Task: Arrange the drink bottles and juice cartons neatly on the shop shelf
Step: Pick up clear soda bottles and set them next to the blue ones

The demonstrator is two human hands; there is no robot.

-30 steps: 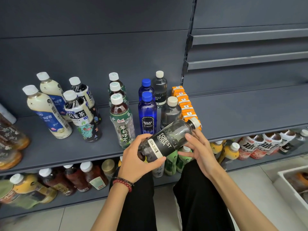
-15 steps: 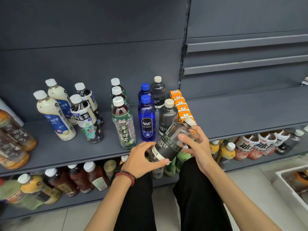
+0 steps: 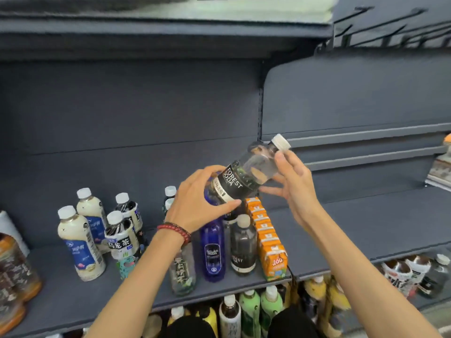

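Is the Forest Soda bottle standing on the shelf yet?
No, the left hand and right hand hold the Forest Soda bottle tilted in the air above the shelf.

I lose the top of the tea bottle (image 3: 183,274) behind the left forearm (image 3: 142,276), and the edge crops the amber bottles (image 3: 14,272).

**One head-worn view, close on the shelf**

A single wide-angle camera on the person's head faces the grey shelf (image 3: 366,228) from just in front, looking forward and slightly down. Both forearms (image 3: 136,289) reach over the shelf's front edge. Above the shelf its back panel (image 3: 122,106) fills mid-frame; below its edge, lower-tier bottles (image 3: 249,311) show.
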